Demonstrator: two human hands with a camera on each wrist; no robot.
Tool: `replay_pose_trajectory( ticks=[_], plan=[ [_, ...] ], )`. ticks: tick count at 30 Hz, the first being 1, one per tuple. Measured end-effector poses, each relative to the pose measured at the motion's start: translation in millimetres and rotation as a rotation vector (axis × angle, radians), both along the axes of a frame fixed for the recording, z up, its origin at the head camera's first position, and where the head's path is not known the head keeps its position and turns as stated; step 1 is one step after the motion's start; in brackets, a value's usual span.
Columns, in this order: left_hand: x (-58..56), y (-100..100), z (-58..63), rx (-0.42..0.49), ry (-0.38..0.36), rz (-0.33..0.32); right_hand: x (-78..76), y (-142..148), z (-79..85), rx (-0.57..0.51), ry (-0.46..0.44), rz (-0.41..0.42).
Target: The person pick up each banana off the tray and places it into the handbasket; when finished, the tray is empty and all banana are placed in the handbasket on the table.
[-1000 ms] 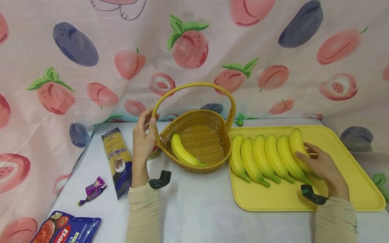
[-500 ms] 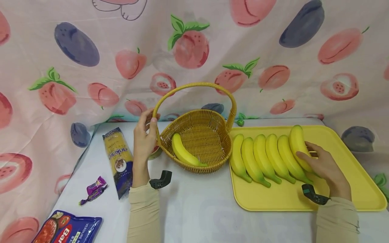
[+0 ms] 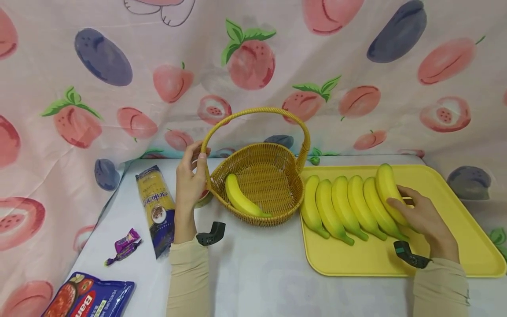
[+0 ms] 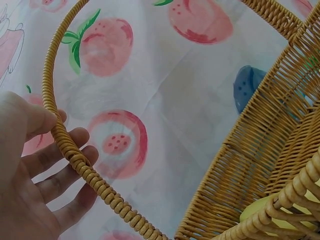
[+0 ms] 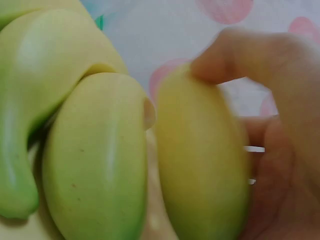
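Note:
My left hand holds the left side of the handle of a yellow wicker basket, thumb on one side and fingers on the other, as the left wrist view shows. One banana lies inside the basket. At the right, my right hand grips the rightmost banana between thumb and fingers. In the right wrist view this held banana stands slightly apart from its neighbour. Several other bananas lie side by side on a yellow tray.
Left of the basket lies a gold-and-blue packet, and a round tin is partly hidden behind the left hand. Purple wrapped candies and a blue food pouch lie nearer. A fruit-print cloth hangs behind the table.
The right hand's banana has shifted slightly away from me, its top end a little higher in the head view. The left hand keeps its hold on the handle.

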State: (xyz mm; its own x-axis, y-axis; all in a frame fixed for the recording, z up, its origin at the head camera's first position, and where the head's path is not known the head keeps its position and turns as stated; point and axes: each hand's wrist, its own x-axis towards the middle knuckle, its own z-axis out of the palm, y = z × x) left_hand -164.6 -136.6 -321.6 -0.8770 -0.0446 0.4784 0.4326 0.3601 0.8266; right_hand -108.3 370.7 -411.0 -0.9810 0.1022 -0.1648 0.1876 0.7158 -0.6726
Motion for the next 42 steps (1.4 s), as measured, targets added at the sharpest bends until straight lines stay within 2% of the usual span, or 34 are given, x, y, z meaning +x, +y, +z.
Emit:
replay_pose_trajectory(
  ticks=[4,10,19,26,33,42],
  plan=[
    [0.1,0.4,1.0,0.001,0.011,-0.005,-0.4,-0.2,1.7,-0.003,0.004,-0.019],
    [0.7,0.1,1.6,-0.008,0.009,0.003,-1.6,-0.2,3.6,0.031,-0.051,0.049],
    [1.0,-0.9,2.1,-0.009,0.018,0.004,-3.5,-5.1,6.3,0.055,0.009,0.081],
    [0.3,-1.7,1.2,-0.001,0.004,-0.004,-2.7,-14.8,15.5,0.058,0.029,0.122],
    [0.3,-1.6,0.6,0.000,-0.001,-0.011,-2.7,-29.4,22.8,0.061,0.095,0.152],
    [0.9,-1.6,-0.1,-0.004,-0.011,-0.010,-5.0,-49.3,25.3,0.046,0.101,0.217]
  ],
)
